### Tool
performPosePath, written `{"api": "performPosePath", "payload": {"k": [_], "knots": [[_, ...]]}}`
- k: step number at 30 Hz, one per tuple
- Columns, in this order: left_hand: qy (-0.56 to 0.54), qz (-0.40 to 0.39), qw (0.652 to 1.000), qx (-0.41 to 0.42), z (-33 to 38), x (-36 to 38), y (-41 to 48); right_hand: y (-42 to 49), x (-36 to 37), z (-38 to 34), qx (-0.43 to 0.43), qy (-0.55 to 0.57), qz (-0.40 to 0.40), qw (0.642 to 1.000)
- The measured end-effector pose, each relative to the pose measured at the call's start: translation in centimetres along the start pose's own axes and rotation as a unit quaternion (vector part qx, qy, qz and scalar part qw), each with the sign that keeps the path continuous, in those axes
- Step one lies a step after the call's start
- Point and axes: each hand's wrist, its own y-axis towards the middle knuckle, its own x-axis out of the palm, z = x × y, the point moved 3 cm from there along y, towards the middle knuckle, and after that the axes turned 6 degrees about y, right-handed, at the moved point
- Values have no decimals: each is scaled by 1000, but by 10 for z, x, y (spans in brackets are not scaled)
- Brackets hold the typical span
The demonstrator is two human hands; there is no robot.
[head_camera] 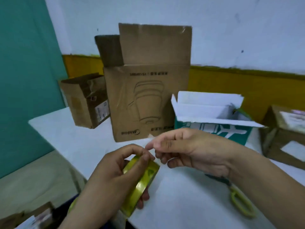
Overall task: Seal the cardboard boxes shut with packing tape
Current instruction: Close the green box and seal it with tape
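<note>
My left hand (115,172) grips a yellowish roll of packing tape (143,182) over the near edge of the white table (181,204). My right hand (178,147) is just right of the roll, thumb and forefinger pinched together at the roll's top, apparently on the tape's loose end, which is too thin and clear to see well. Behind the hands stands a tall brown cardboard box (145,100) with its top flaps up. To its right is a green and white box (212,118) with open white flaps.
A smaller brown box (85,101) stands open at the back left. Another brown box (287,134) sits at the right edge. Scissors with yellow-green handles (237,197) lie on the table under my right forearm. More cardboard (28,217) lies low at the bottom left.
</note>
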Motion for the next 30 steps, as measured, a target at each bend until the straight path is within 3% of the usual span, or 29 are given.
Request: {"api": "performPosePath", "payload": {"k": [4, 7, 9, 12, 16, 23, 30], "knots": [[3, -11, 1000, 12, 14, 26, 22, -5, -32, -16, -49, -31, 106, 993], [-3, -56, 998, -21, 18, 50, 38, -13, -55, -31, -80, -218, 194, 953], [-66, -107, 991, -48, 23, 68, 46, -19, -68, -41, -118, -302, 229, 918], [-137, -147, 977, -71, 32, 85, 57, -20, -82, -51, -175, -338, 273, 884], [-248, -201, 940, -120, 47, 97, 67, -2, -97, -52, -173, -393, 301, 851], [-279, -254, 912, -162, 47, 90, 78, 17, -114, -62, -107, -310, 254, 910], [-260, -240, 920, -170, 41, 85, 89, 41, -120, -63, -60, -246, 244, 936]]}}
